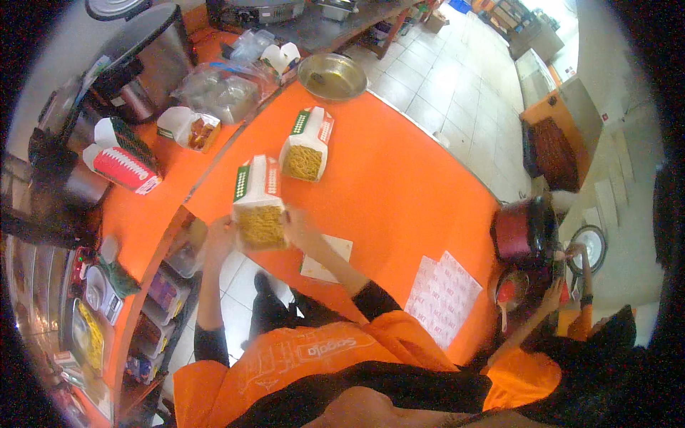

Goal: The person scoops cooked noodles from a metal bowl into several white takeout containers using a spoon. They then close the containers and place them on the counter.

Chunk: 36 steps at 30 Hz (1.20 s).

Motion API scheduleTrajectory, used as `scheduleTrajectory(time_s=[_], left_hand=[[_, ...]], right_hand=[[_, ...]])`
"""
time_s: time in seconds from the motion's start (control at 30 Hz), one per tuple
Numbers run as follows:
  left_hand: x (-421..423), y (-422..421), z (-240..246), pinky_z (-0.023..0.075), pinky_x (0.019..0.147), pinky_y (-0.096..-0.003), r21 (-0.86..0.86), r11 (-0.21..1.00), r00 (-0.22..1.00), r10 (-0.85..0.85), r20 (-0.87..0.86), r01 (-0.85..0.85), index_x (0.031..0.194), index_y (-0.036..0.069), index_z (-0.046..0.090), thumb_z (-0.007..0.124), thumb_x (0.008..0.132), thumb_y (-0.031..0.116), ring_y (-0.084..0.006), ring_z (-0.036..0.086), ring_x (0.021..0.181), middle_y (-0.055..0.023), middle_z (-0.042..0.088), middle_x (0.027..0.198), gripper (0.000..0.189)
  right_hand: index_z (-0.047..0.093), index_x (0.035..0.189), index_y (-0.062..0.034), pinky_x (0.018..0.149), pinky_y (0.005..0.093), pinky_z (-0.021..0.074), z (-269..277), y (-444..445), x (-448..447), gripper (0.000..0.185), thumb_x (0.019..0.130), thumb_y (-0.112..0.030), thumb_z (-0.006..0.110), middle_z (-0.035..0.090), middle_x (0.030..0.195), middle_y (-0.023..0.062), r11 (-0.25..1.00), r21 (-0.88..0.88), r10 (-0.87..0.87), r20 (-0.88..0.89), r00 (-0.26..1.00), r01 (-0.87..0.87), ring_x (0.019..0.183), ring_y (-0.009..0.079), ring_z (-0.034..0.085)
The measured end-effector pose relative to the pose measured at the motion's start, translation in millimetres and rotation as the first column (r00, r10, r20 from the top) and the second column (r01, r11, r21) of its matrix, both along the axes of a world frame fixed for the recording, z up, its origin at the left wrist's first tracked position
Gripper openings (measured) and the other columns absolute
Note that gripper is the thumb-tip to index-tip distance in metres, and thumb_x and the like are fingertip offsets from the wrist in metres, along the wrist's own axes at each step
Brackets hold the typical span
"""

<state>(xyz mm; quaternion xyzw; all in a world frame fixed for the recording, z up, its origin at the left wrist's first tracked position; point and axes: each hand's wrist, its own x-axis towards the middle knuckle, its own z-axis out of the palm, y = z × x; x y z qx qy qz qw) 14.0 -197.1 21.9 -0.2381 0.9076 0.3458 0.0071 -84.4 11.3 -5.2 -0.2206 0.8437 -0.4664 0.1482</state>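
Note:
A paper takeaway box filled with noodles (260,227) is held up between my two hands, its white, green and red flap standing open at the far side. My left hand (223,231) grips its left side, and my right hand (297,227) its right side; both are a little blurred. Just beyond it, on the orange counter, stands a second noodle box (304,160), also with its lid open. A pale square card or board (329,259) lies under my right forearm.
A metal bowl (333,77) stands at the counter's far corner. An open box with reddish food (200,134) and a red box (126,168) are to the left. Printed paper sheets (443,299) lie right. A co-worker's arm (535,315) reaches near a dark red cooker (519,230).

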Motion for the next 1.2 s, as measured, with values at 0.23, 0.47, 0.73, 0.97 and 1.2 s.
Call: scheduleTrajectory(time_s=[0.23, 0.47, 0.73, 0.97, 1.2], left_hand=[[6, 128, -8, 0.0527, 0.082, -0.0414, 0.424, 0.886, 0.982, -0.159, -0.101, 0.187, 0.111, 0.0, 0.068, 0.061, 0.092, 0.019, -0.0307, 0.068, 0.092, -0.0193, 0.07, 0.099, 0.028], [-17, 164, -10, 0.0497, 0.093, -0.0405, 0.212, 0.942, 0.914, -0.169, -0.369, 0.26, 0.137, -0.002, 0.044, 0.063, 0.094, 0.034, -0.0319, 0.065, 0.106, -0.0217, 0.067, 0.113, 0.06], [-90, 192, 6, 0.0508, 0.086, -0.0429, 0.43, 0.871, 0.917, -0.055, -0.396, 0.238, 0.141, 0.001, 0.035, 0.076, 0.081, 0.019, -0.0348, 0.064, 0.099, -0.0225, 0.065, 0.107, 0.076], [-51, 149, 20, 0.05, 0.088, -0.044, 0.407, 0.763, 0.834, -0.303, -0.461, 0.503, 0.133, 0.003, 0.047, 0.068, 0.085, 0.008, -0.0331, 0.064, 0.1, -0.0182, 0.065, 0.111, 0.053], [-2, 130, 18, 0.0318, 0.114, -0.0458, 0.162, 0.561, 0.583, -0.761, -0.284, 0.812, 0.147, 0.006, 0.037, 0.058, 0.094, 0.029, -0.0369, 0.043, 0.135, -0.0234, 0.045, 0.145, 0.061]], right_hand=[[0.058, 0.119, -0.0007, 0.07, 0.0382, 0.0517, 84, 159, 29, 0.032, 0.099, -0.026, 0.054, 0.068, 0.091, 0.0118, 0.987, 0.113, -0.148, 0.369, 0.918, 0.114, 0.081, 0.021, 0.064], [0.061, 0.119, -0.0007, 0.073, 0.0359, 0.053, 55, 180, 47, 0.043, 0.094, -0.035, 0.066, 0.069, 0.098, 0.0137, 0.987, -0.07, -0.119, 0.285, 0.951, 0.144, 0.087, 0.0204, 0.066], [0.059, 0.119, -0.0014, 0.075, 0.0342, 0.0515, 34, 150, -9, 0.046, 0.085, -0.028, 0.075, 0.068, 0.094, 0.0096, 0.904, 0.025, -0.426, 0.13, 0.895, 0.427, 0.086, 0.0187, 0.064], [0.057, 0.126, -0.0026, 0.09, 0.0364, 0.0497, 49, 192, 17, 0.044, 0.085, -0.016, 0.067, 0.065, 0.116, 0.0143, 0.988, -0.133, -0.087, -0.115, 0.99, 0.072, 0.107, 0.0263, 0.062], [0.05, 0.135, -0.003, 0.103, 0.0457, 0.0439, 36, 218, 58, 0.055, 0.083, -0.015, 0.064, 0.048, 0.144, 0.017, 0.882, 0.464, 0.407, -0.658, 0.633, -0.084, 0.132, 0.0342, 0.047]])
